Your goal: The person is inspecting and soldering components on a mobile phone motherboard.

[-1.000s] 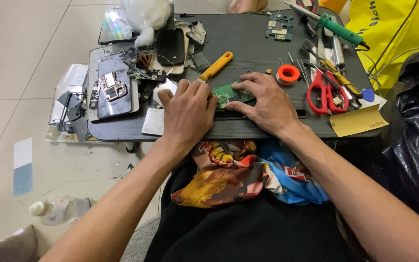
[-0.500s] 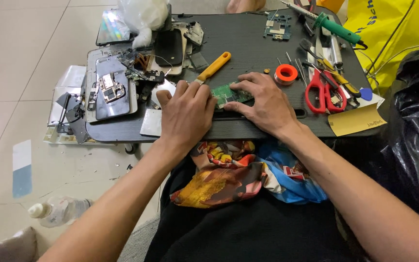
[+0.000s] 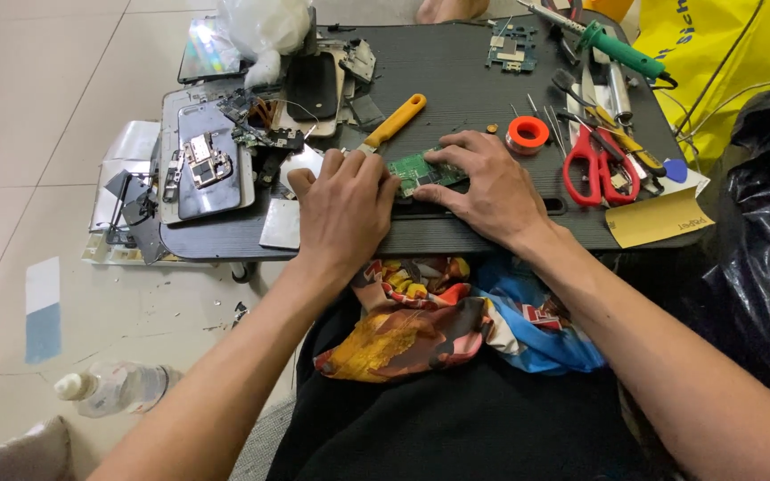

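A small green circuit board (image 3: 419, 170) lies on the dark lap table (image 3: 456, 71) near its front edge. My left hand (image 3: 342, 209) rests palm down just left of the board, fingers curled against its left end. My right hand (image 3: 485, 189) covers the board's right part, fingertips pressing on its top edge. Both hands pin the board between them. Just beyond the hands lies a yellow-handled tool (image 3: 391, 122), pointing toward my left fingers.
An opened phone (image 3: 206, 169) and loose parts crowd the table's left. Red scissors (image 3: 598, 167), a red solder spool (image 3: 528, 134), a green-handled iron (image 3: 618, 49) and a yellow paper (image 3: 658, 219) lie right. A plastic bottle (image 3: 113, 388) lies on the floor, black bag (image 3: 764, 214) at right.
Both hands stay on the green board; my fingers have shifted only slightly and the view has moved a little.
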